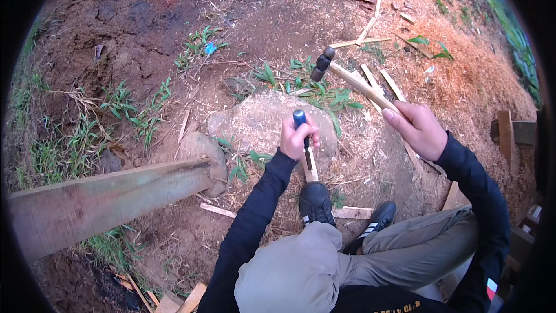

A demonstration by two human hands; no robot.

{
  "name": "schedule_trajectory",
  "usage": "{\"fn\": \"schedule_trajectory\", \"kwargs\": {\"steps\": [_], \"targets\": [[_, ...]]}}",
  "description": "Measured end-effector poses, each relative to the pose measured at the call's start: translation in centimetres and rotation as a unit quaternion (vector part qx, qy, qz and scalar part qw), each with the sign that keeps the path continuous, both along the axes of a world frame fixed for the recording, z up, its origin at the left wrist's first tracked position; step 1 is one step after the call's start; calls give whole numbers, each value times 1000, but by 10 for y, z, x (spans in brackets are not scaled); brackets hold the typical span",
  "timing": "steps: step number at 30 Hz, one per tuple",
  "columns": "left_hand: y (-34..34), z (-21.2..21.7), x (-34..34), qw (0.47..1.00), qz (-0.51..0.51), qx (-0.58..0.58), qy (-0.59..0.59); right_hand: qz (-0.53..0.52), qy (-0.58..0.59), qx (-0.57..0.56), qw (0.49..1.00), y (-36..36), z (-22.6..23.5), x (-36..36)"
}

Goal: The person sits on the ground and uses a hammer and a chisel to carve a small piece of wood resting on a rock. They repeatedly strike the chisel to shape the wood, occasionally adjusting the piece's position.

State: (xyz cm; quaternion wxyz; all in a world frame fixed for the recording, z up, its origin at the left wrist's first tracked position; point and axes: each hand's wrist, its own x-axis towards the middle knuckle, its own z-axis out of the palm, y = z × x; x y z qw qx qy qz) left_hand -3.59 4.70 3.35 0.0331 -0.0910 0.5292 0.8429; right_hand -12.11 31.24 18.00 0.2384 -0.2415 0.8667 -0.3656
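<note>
My left hand [297, 138] is wrapped round the blue handle of a chisel [299, 117], held upright with its dark blade pointing down. Below the blade lies a narrow strip of wood [311, 171], with the toe of my left shoe [316, 200] against its near end. Whether the blade's tip touches the wood, I cannot tell. In my right hand [421, 131] is a hammer [362, 86], gripped by its wooden handle. Its dark metal head is raised above and to the right of the chisel's top, apart from it.
A large flat stone [249, 117] lies under the work. From the left a thick wooden beam [116, 200] reaches to a smaller rock [205, 149]. Wood offcuts [370, 23] and orange shavings [469, 64] cover the ground at far right. My right shoe [380, 218] stands nearby.
</note>
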Motion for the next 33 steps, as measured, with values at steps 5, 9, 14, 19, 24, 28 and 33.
{"fn": "schedule_trajectory", "kwargs": {"steps": [5, 9, 14, 19, 24, 28, 33], "targets": [[-3, 10, -12, 996, -65, 32, -47, -17, -35, -23, 999, 4, -10, 0], [12, 22, -6, 999, -24, -20, -16, -23, -33, -15, 999, 6, -8, 3], [12, 24, -8, 998, -21, -58, -2, -21, -24, -17, 999, 4, -5, 2], [19, 25, -4, 995, -2, -96, -1, -29, -31, -18, 999, 5, -3, 3], [21, 16, -3, 992, 0, -123, 26, -1, 24, -11, 1000, 6, -3, 2], [23, 13, -5, 991, 10, -133, 19, 59, 59, 7, 997, 5, 4, 4], [22, 12, -7, 990, -8, -140, 7, 106, 116, 22, 987, 3, 19, -13]]}}
